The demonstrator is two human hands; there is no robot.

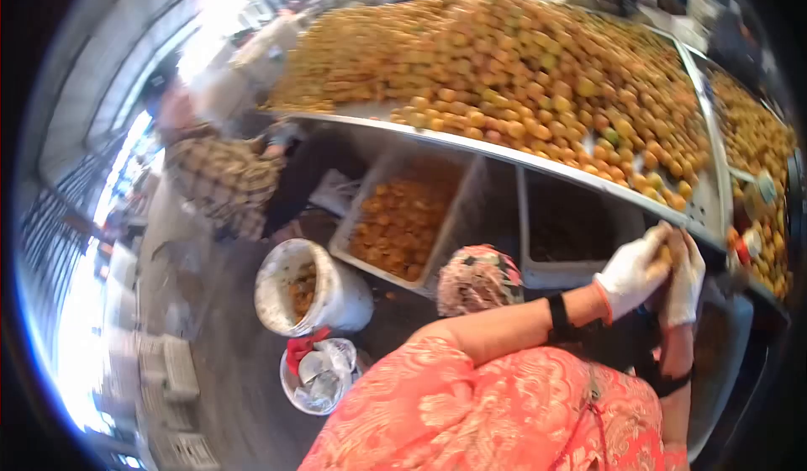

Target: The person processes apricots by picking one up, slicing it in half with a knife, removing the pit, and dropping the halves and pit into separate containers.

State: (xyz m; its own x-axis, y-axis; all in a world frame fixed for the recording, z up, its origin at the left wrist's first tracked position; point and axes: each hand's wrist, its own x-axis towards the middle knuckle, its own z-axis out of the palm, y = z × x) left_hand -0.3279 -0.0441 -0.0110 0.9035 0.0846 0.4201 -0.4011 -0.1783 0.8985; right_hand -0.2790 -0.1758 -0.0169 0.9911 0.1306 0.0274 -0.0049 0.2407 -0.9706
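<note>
Both my hands wear white gloves and meet just past the metal table's near edge, at the right. My left hand [632, 274], with a red cuff at the wrist, has its fingers curled in against the other hand. Close beside it, my right hand [686, 282] is closed with the fingertips pointing up. A small orange-yellow fruit, probably an apricot [666, 254], shows partly between them; the fingers hide the rest. Beyond the hands, a large heap of the same fruit [538, 76] lies on the metal table [471, 141].
Below the table edge stand a crate of orange fruit pieces [395, 227] and a dark-looking bin [580, 219]. A white bucket [336, 294] and a small tub with plastic [324, 374] are on the floor. A person in a plaid shirt [223, 177] sits at left.
</note>
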